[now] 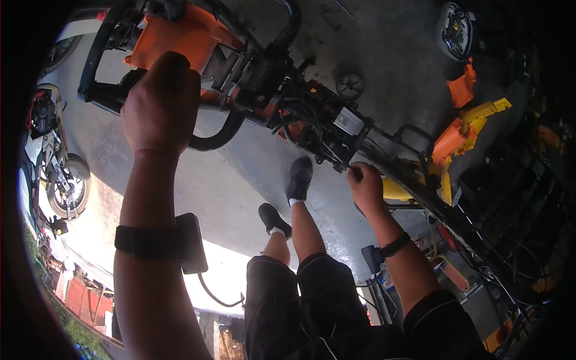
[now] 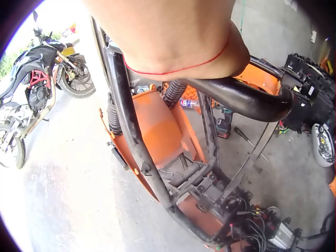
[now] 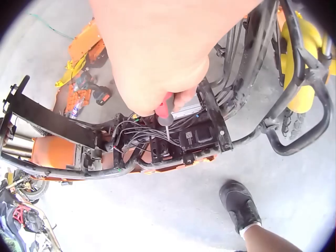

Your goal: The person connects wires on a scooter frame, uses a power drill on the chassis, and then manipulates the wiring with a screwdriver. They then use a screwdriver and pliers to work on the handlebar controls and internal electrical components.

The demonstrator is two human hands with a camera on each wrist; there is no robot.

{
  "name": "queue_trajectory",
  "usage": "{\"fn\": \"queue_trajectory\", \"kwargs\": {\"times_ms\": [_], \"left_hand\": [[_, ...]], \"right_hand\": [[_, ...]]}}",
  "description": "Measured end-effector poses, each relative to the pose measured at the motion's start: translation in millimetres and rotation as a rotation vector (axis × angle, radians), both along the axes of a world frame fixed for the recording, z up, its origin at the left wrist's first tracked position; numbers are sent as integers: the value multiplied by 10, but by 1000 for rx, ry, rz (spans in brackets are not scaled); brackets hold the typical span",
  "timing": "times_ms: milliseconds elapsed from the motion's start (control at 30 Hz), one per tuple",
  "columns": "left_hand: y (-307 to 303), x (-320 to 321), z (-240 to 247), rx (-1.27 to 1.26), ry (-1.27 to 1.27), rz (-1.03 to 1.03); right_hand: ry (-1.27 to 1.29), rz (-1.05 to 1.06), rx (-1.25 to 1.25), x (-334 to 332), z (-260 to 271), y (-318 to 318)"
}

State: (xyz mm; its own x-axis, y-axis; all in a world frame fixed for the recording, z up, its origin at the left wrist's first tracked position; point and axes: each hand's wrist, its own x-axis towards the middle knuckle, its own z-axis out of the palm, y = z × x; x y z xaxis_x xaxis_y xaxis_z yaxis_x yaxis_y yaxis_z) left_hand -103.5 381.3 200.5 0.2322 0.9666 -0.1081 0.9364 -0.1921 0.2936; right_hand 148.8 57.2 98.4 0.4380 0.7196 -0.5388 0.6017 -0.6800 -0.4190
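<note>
A stripped scooter frame [image 1: 282,102] of black tubes, with an orange rear fender [image 2: 157,131], stands on the concrete in front of me. My left hand [image 1: 159,99] grips a thick black frame tube [image 2: 236,97] at the rear. My right hand [image 1: 365,183] pinches a red-handled screwdriver [image 3: 164,111]. Its shaft points down into a tangle of wires beside a black controller box [image 3: 197,137] and a silver box [image 1: 349,122]. The screwdriver's tip is hidden among the wires.
A motorcycle [image 1: 57,174] is parked at the left. Orange and yellow body panels [image 1: 468,120] lie on the floor at the right, near a yellow part [image 3: 304,63] on the frame. A cordless drill [image 3: 86,86] lies beyond the frame. My shoes [image 1: 298,178] stand beside it.
</note>
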Motion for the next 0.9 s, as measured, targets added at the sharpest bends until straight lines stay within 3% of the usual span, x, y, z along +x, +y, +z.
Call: {"fn": "queue_trajectory", "kwargs": {"times_ms": [500, 667, 900], "left_hand": [[5, 15, 2, 21, -32, -22], [13, -20, -40, 32, -62, -7], [11, -1, -48, 37, -50, 9]], "right_hand": [[43, -77, -127, -139, -338, -102], [52, -203, -73, -189, -381, -128], [1, -152, -85, -159, -359, -59]]}}
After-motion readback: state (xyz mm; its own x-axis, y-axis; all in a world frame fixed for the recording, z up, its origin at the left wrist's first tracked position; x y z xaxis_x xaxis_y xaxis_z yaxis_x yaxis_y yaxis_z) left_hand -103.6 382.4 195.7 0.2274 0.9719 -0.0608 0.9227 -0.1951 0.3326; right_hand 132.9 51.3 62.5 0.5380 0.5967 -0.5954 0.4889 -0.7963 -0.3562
